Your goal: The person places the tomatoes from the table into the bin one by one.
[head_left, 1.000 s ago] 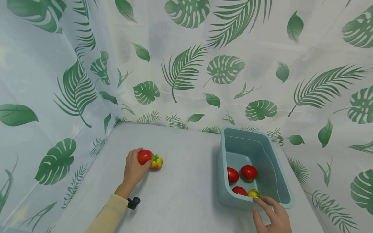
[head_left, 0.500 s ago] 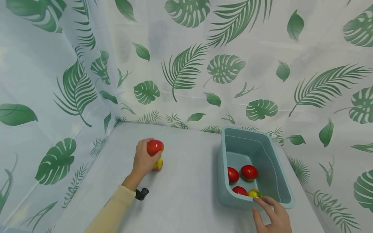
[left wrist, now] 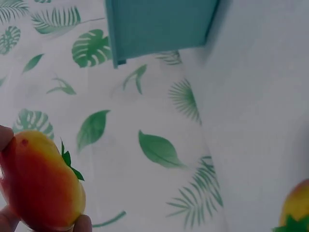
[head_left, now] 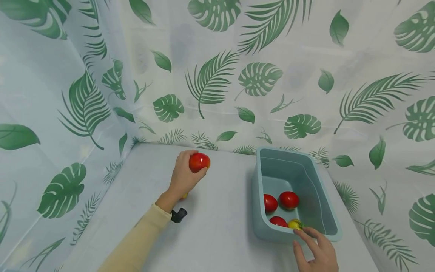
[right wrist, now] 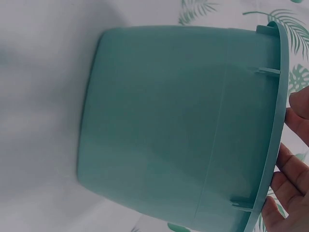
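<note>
My left hand [head_left: 183, 174] holds a red-and-yellow tomato [head_left: 199, 162] above the table, gripped between thumb and fingers. Up close in the left wrist view, this tomato [left wrist: 43, 183] shows a pointed green leafy top. A second tomato [head_left: 184, 196], yellow and red, lies on the table, mostly hidden behind my left wrist. My right hand [head_left: 318, 249] is at the near rim of a blue-green plastic box [head_left: 276, 235], fingertips touching the edge. Inside the box lie several fruits, among them a red one [head_left: 289, 200] and a yellow one [head_left: 295, 224] with a green top.
The box stands on the right side of the white-covered table [head_left: 217, 226]. Leaf-printed cloth [head_left: 210, 124] hangs behind and at both sides. A black wrist-camera piece [head_left: 179, 215] sticks out beside my left cuff.
My left hand has lifted the tomato from beside the yellow-and-red one and carried it up and to the right. The right hand stays at the box rim.
</note>
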`<action>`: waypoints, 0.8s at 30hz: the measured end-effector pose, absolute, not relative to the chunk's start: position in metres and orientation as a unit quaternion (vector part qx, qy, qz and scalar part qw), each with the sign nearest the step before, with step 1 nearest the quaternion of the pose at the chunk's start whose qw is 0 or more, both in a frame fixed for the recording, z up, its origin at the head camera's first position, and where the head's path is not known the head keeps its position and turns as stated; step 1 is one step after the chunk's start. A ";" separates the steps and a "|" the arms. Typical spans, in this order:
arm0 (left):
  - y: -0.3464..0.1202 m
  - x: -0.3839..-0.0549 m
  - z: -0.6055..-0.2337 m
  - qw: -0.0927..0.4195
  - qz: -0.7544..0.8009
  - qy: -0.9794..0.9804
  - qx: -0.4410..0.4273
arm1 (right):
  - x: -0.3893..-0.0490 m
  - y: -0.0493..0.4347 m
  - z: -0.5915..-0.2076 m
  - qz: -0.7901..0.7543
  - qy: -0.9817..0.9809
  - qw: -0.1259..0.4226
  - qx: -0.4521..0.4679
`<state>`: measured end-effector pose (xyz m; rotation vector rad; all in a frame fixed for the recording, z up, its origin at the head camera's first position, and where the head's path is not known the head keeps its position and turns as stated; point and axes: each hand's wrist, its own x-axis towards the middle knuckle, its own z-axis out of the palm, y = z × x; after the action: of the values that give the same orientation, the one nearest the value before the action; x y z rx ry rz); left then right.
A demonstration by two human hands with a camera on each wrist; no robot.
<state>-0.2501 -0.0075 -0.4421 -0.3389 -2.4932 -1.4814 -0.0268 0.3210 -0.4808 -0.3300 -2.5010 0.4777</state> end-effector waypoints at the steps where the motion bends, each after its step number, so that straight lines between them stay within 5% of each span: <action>1: -0.004 -0.250 -0.439 0.111 -0.507 -0.846 -0.122 | -0.027 0.321 -0.480 0.178 -0.934 0.281 -0.127; 24: 0.081 -0.244 -0.400 0.095 -0.511 -0.812 -0.266 | -0.036 0.332 -0.473 0.191 -0.938 0.254 -0.140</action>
<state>-0.2438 0.0808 -0.3999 -0.7892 -2.4074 -1.5144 -0.0359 0.3318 -0.4731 -0.3803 -2.5489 0.5179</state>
